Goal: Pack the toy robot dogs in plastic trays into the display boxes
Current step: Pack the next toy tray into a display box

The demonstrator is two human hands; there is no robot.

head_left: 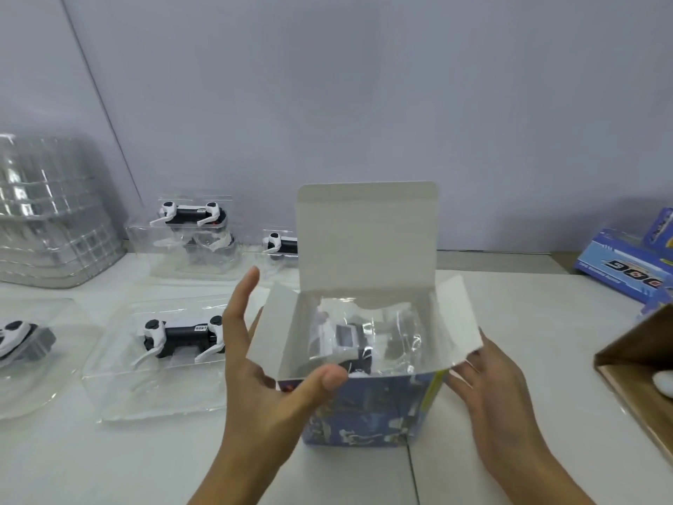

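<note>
I see display box (368, 406) upright on bench (153, 464), lid up | toy robot dog in tray (349, 340) inside it, prob. fully seated | left hand (255, 362) beside box's left flap, fingers loose, thumb on front rim | right hand (488, 391) fingers flat at box's right flap, nearer for folding.

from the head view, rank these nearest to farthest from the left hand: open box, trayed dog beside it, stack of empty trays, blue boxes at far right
1. Open box: touching the left hand, thumb on its front edge.
2. Trayed dog: just left of the hand.
3. Stack of empty trays: far left, at the back.
4. Blue boxes: far right edge.
</note>
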